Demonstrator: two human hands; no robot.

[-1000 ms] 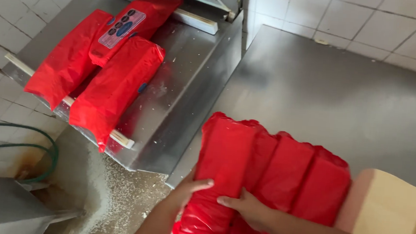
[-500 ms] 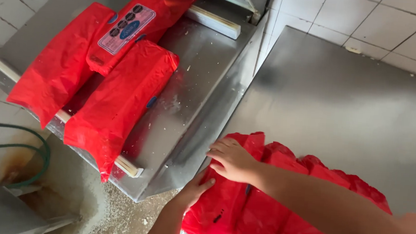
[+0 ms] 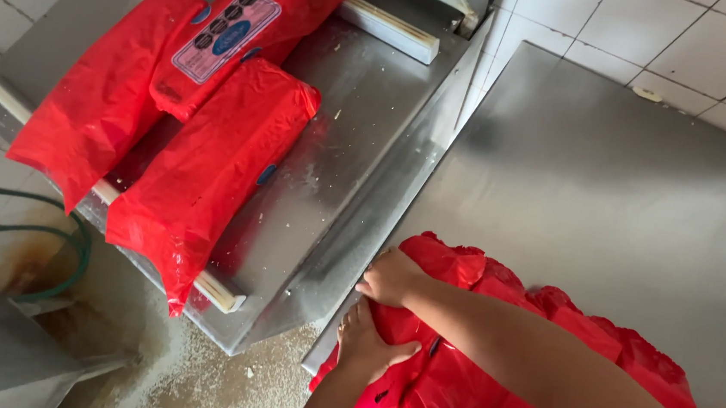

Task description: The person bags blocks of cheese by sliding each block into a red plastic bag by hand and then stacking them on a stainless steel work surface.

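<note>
- the fingers of the right hand (image 3: 392, 277) lie flat and close together on the top end of the row of red bags (image 3: 489, 361), pressing down rather than curling round anything.
- the fingers of the left hand (image 3: 365, 344) are spread against the near side of the same row, palm to the plastic, thumb pointing right; whether they pinch the film i cannot tell.
- both forearms come in from the bottom edge, the right one crossing over the bags and hiding their middle.
- the row of red bags sits at the near left corner of the steel worktop (image 3: 607, 180), several filled bags packed side by side, crinkled tops upward, the leftmost end right at the worktop's edge.
- just left of the hands stands a sloping steel tray (image 3: 341, 150), dusted with pale grains.
- three more red bags lie on that tray, well apart from the hands: a labelled bag (image 3: 238, 39) on top, overlapping a left bag (image 3: 94, 105) and a lower bag (image 3: 210, 166) whose ends hang over a pale bar (image 3: 218, 289) at the tray's edge.
- below the tray the floor (image 3: 186, 371) is strewn with grains, and a green hose (image 3: 59, 232) curves at the far left.
- white tiles (image 3: 703, 49) back the worktop.
</note>
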